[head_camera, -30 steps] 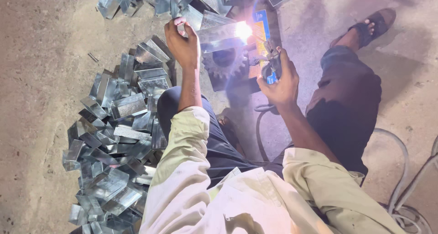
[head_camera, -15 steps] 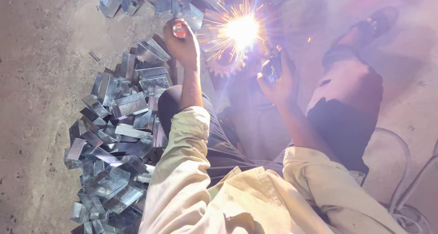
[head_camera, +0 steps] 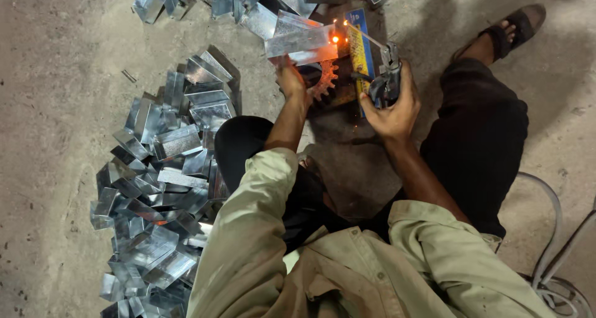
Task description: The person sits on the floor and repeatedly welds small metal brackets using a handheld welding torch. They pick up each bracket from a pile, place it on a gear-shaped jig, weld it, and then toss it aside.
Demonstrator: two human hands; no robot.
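Arc flash seen half a second ago has died; only a small orange glow (head_camera: 335, 39) remains on the folded sheet-metal piece (head_camera: 298, 42), so we judge that bead finished. Our left hand (head_camera: 290, 82) pinches the piece's lower edge above a rusty gear (head_camera: 323, 82). Right hand (head_camera: 392, 104) wraps closed around the electrode holder (head_camera: 386, 76). Shiny bent blanks (head_camera: 161, 188) lie heaped on the concrete floor (head_camera: 56, 107).

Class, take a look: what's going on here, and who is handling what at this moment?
A person sits on a concrete floor, welding. The right hand grips an electrode holder, its thin rod reaching to a small orange glowing spot on a folded sheet-metal piece. The left hand steadies that piece from below, over a rusty toothed gear. A heap of similar shiny metal pieces lies by the left arm.
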